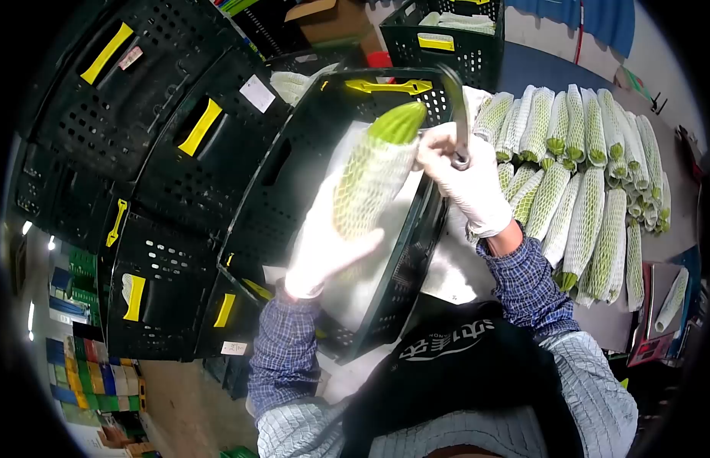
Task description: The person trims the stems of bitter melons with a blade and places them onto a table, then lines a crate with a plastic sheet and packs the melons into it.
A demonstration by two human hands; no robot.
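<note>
My left hand (324, 244), in a white glove, is closed around a long green gourd (401, 122) in a white foam net sleeve (366, 183). The gourd's bare tapered end sticks out at the top. It is held tilted above the open dark green crate (324, 99), which has a white liner inside. My right hand (473, 179), also gloved, has its fingers bent around a curved grey metal tool (461, 126), close beside the gourd's upper end. The kind of tool I cannot tell.
Several netted gourds (588, 221) lie in rows on the table (676, 244) at right. Dark crates with yellow handles (200, 126) are stacked at left. Another crate (439, 42) stands at the back, beside a cardboard box (332, 23). One netted gourd (672, 299) lies apart at far right.
</note>
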